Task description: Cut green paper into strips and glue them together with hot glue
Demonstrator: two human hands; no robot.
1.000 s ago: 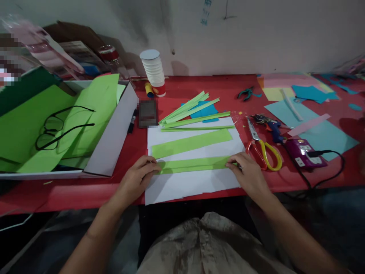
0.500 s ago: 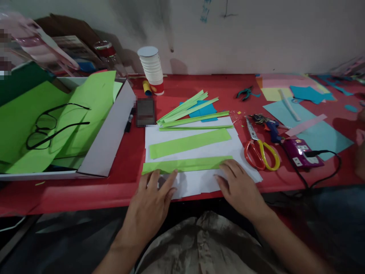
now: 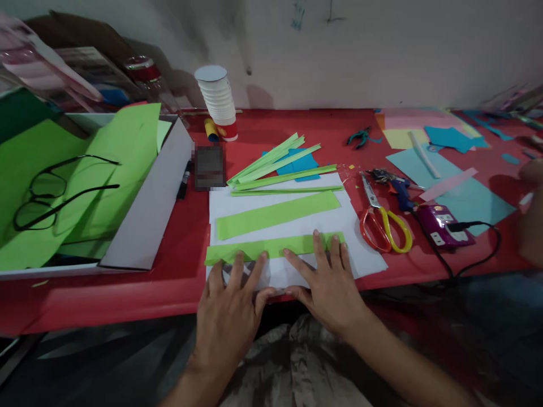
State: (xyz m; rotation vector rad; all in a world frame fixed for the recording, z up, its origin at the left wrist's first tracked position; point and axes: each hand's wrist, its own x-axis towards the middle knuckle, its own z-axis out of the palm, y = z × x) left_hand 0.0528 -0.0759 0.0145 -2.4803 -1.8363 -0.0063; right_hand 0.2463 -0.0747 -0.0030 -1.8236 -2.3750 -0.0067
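A green paper strip [image 3: 274, 249] lies across the near part of the white paper sheets [image 3: 354, 249]. With fingers apart, my left hand [image 3: 231, 308] rests its fingertips on the strip's lower edge, left of the middle. My right hand [image 3: 333, 288] spreads its fingers flat over the strip's right part. Both thumbs sit near the sheets' front edge. Just beyond lies another flat green strip [image 3: 278, 215], slightly slanted. Further back, several narrow folded green strips [image 3: 275, 161] fan out, partly over a blue paper piece [image 3: 299, 164].
Scissors [image 3: 384, 229], a glue gun [image 3: 401, 192] and a purple power socket [image 3: 445, 226] lie on the right. On the left is a white box [image 3: 146, 226] with green paper and eyeglasses [image 3: 51, 192]. Stacked paper cups [image 3: 218, 102] stand behind. Another person's hand [image 3: 532, 215] shows at the right edge.
My right hand has moved left from the strip's right end and spread its fingers over the strip. The left hand stays at the strip's lower edge, its thumb now further out.
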